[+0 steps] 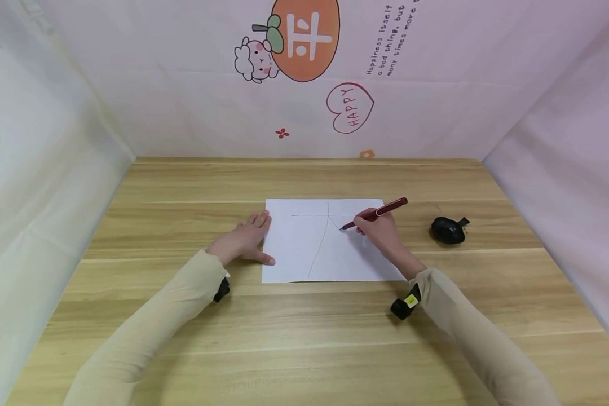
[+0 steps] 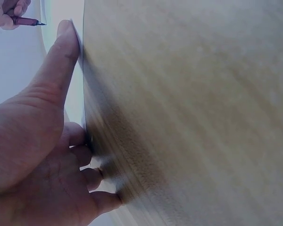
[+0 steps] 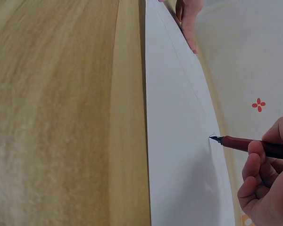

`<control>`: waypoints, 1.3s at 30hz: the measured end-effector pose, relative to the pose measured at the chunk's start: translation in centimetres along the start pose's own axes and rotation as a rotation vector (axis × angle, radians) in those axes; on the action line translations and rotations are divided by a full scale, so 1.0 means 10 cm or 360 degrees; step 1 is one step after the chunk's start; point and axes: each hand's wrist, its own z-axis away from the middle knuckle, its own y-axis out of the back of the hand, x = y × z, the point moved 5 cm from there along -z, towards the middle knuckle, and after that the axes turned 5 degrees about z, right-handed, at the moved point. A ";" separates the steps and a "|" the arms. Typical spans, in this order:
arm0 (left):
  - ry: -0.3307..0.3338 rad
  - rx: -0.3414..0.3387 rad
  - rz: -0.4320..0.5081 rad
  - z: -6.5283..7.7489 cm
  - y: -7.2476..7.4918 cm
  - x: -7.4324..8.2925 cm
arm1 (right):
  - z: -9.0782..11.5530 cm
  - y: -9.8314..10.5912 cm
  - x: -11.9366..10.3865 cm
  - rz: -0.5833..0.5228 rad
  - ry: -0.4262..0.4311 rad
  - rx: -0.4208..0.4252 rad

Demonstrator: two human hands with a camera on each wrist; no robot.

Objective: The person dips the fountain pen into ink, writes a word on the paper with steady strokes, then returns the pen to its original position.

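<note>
A white sheet of paper (image 1: 294, 254) lies on the wooden table, marked with a thin horizontal line, a long line crossing it and bending down to the left, and a short slanted stroke. My right hand (image 1: 378, 228) grips a dark red fountain pen (image 1: 392, 206). In the right wrist view the nib of the pen (image 3: 236, 143) meets the paper. My left hand (image 1: 246, 239) rests on the sheet's left edge, fingers spread. Its thumb (image 2: 61, 56) lies along the near left part of the sheet in the left wrist view.
A shiny black object with a small tab (image 1: 448, 230), its kind unclear, sits on the table (image 1: 304, 338) to the right of the paper. White printed cloth (image 1: 193, 101) hangs behind the table and at both sides. A black wrist camera (image 1: 405, 304) sits below the right sleeve.
</note>
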 end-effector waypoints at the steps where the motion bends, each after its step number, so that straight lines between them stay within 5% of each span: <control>1: -0.0002 0.0002 -0.0004 0.00 0.00 0.00 | 0.00 0.00 0.00 0.0006 0.0004 -0.0003; 39: -0.0019 0.0016 0.0012 -0.03 -0.01 -0.02 | 0.05 0.06 0.08 -0.0022 -0.0049 0.0012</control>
